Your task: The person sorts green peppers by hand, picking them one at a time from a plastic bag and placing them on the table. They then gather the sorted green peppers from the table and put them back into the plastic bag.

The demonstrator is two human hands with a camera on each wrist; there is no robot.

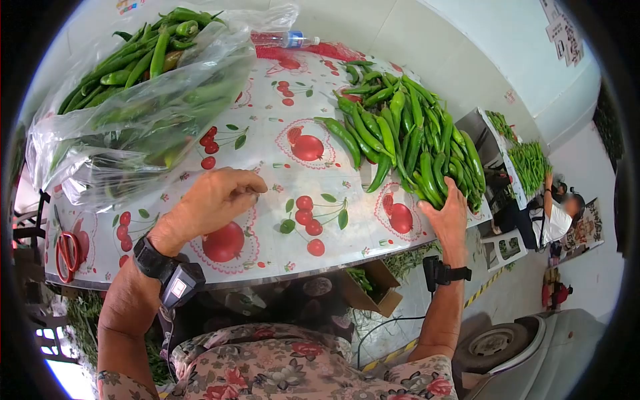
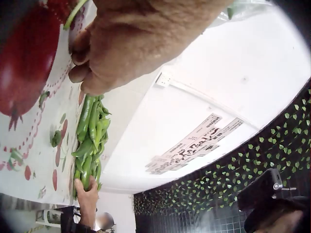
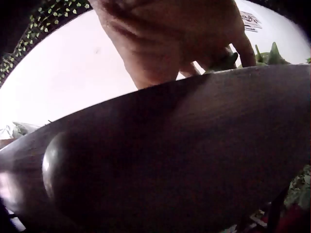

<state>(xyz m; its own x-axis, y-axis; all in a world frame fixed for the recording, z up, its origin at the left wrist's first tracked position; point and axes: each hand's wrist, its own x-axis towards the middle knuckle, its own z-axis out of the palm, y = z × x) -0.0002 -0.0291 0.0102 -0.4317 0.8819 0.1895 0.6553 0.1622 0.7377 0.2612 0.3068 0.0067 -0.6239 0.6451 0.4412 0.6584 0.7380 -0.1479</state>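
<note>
The right hand [image 1: 448, 217], thumb spread from its fingers, touches the peppers [image 1: 410, 127] heaped just beyond it. The left hand [image 1: 210, 200] has bent fingers; I cannot tell whether they pinch anything. Probably a gathering step; the next move calls for the right fingers closing round some.

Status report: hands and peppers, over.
Left hand curled, grip unclear. Right hand against heap of long green peppers. Clear plastic bag beyond left hand, not blocking right.

Glossy, smooth green peppers [image 1: 413, 133]; thin, crinkled, clear plastic bag [image 1: 153, 127]; shiny patterned tablecloth [image 1: 267, 180].
</note>
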